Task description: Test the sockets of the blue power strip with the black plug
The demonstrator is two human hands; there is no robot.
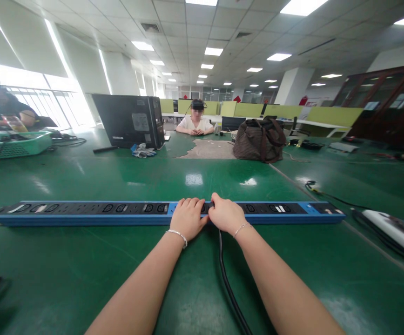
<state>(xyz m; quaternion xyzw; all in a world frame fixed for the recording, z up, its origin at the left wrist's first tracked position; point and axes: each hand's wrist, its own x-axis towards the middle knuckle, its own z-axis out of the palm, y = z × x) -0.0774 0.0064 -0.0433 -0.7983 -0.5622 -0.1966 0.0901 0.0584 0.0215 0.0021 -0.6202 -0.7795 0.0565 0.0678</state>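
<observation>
A long blue-and-black power strip (83,209) lies across the green table in front of me, with a row of sockets along its top. My left hand (187,218) is wrapped over its middle, fingers on the far side and thumb toward the right hand. Beside it, my right hand (227,215) is closed around the plug end of a black power cable (225,270) at a socket. The fingers mostly hide the plug, so how deep it sits cannot be seen. From under the right hand the cable runs toward me to the bottom edge.
Farther back on the table (83,265) stand a black computer case (132,121), gloves (143,150), and a brown bag (259,139). A green basket (27,145) is at left, a white device (393,232) at right. One person (195,123) sits opposite, another (10,109) at far left.
</observation>
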